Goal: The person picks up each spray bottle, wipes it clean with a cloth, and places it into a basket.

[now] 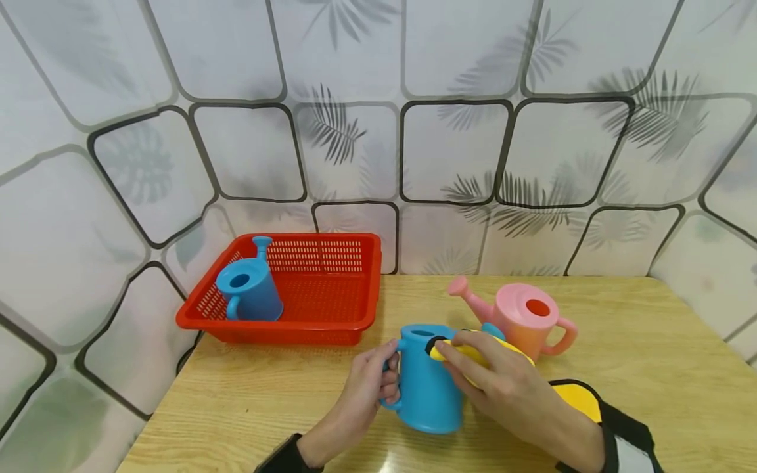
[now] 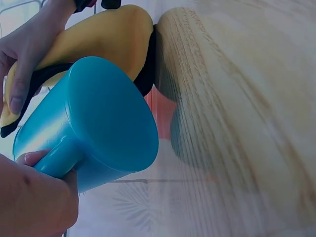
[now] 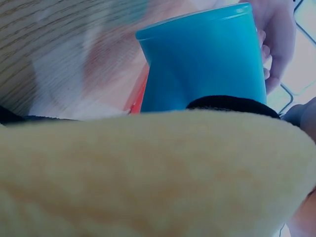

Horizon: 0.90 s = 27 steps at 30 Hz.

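My left hand [image 1: 369, 387] grips the handle of a blue watering can [image 1: 428, 394], fingers curled round it. In the left wrist view the can's base [image 2: 116, 116] hangs a little above the tabletop, over its reflection. My right hand [image 1: 508, 381] pinches a yellow cloth with black edging [image 2: 108, 37] and holds it against the can's upper right side. The cloth drapes below that hand and fills the lower half of the right wrist view. Much of the can's spout is hidden behind the right hand and cloth.
A red plastic basket [image 1: 319, 332] stands at the back left, with another blue watering can [image 1: 254, 289] upright inside. Behind my right hand, a pink watering can [image 1: 526, 305] stands on the wooden table [image 1: 650, 341]. Patterned curtain-like sheeting [image 1: 355, 151] borders the table's back and sides.
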Motion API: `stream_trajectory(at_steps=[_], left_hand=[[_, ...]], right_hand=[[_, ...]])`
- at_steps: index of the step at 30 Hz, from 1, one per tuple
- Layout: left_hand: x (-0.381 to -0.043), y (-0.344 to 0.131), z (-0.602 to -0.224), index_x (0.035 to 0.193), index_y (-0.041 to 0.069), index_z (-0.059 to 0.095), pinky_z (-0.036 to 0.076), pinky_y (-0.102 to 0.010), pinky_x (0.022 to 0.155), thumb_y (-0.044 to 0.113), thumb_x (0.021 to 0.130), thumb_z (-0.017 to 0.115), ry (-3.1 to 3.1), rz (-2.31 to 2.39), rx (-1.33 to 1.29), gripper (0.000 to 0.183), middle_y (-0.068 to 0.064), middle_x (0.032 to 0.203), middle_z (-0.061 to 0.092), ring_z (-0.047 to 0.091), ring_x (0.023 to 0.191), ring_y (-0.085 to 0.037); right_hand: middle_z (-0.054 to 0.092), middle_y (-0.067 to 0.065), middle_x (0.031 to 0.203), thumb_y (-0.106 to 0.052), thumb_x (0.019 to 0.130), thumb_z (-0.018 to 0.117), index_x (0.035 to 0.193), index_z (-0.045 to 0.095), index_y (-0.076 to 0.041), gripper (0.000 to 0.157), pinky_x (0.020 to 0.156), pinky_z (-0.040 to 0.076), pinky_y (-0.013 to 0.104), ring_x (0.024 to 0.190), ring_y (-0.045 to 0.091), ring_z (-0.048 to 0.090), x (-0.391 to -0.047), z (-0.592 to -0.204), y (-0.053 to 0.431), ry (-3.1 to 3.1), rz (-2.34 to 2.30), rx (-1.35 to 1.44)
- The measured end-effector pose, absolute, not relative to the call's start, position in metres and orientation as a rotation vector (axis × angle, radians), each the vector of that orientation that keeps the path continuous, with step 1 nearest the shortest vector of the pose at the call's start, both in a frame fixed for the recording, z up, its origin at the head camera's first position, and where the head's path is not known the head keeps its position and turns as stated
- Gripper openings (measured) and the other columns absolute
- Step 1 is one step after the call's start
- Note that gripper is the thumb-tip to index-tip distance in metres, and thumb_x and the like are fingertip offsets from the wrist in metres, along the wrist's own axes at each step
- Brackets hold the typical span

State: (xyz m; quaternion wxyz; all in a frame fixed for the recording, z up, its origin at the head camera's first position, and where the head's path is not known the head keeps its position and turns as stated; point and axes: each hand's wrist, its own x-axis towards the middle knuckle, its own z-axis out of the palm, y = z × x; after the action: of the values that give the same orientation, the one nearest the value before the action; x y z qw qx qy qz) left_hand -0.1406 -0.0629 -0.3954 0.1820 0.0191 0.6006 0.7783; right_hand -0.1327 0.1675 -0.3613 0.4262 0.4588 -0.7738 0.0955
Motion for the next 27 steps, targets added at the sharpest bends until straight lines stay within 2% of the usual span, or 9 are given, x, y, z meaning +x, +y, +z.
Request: stream_trajectory(at_steps=[9, 17, 21, 27], left_hand=[[-0.14, -0.063, -0.396, 0.082, 0.013, 0.046, 0.035, -0.022, 0.056, 0.036, 0.106, 0.049, 1.704, 2.191, 0.061, 0.033, 0.008, 0.059, 0.028, 0.03, 0.05, -0.008], [-0.141, -0.067, -0.392, 0.084, 0.014, 0.044, 0.035, -0.023, 0.059, 0.038, 0.106, 0.047, 1.719, 2.2, 0.041, 0.033, 0.007, 0.062, 0.03, 0.032, 0.054, -0.008], [-0.143, -0.07, -0.388, 0.084, 0.014, 0.043, 0.036, -0.022, 0.059, 0.037, 0.107, 0.046, 1.735, 2.245, 0.028, 0.033, 0.007, 0.06, 0.03, 0.032, 0.053, -0.008], [-0.145, -0.072, -0.383, 0.081, 0.013, 0.044, 0.037, -0.022, 0.059, 0.038, 0.107, 0.047, 1.694, 2.342, 0.02, 0.037, 0.008, 0.056, 0.029, 0.032, 0.05, -0.008]], right_hand=[[0.065, 0.007, 0.102, -0.032, 0.11, 0.041, 0.119, 0.072, -0.011, 0.039, 0.071, 0.059, 0.028, 0.082, 0.016, 0.066, -0.134, -0.365, 0.168, -1.956, 0.241, 1.123], [0.066, 0.003, 0.105, -0.036, 0.11, 0.038, 0.122, 0.071, -0.014, 0.042, 0.078, 0.06, 0.026, 0.089, 0.012, 0.066, -0.129, -0.373, 0.166, -2.039, 0.27, 1.208], [0.066, 0.001, 0.106, -0.038, 0.109, 0.039, 0.125, 0.07, -0.015, 0.042, 0.082, 0.059, 0.023, 0.092, 0.01, 0.063, -0.127, -0.375, 0.165, -2.058, 0.29, 1.243], [0.066, -0.001, 0.105, -0.037, 0.11, 0.036, 0.124, 0.07, -0.016, 0.042, 0.081, 0.056, 0.015, 0.087, 0.007, 0.06, -0.123, -0.377, 0.163, -2.059, 0.306, 1.282]])
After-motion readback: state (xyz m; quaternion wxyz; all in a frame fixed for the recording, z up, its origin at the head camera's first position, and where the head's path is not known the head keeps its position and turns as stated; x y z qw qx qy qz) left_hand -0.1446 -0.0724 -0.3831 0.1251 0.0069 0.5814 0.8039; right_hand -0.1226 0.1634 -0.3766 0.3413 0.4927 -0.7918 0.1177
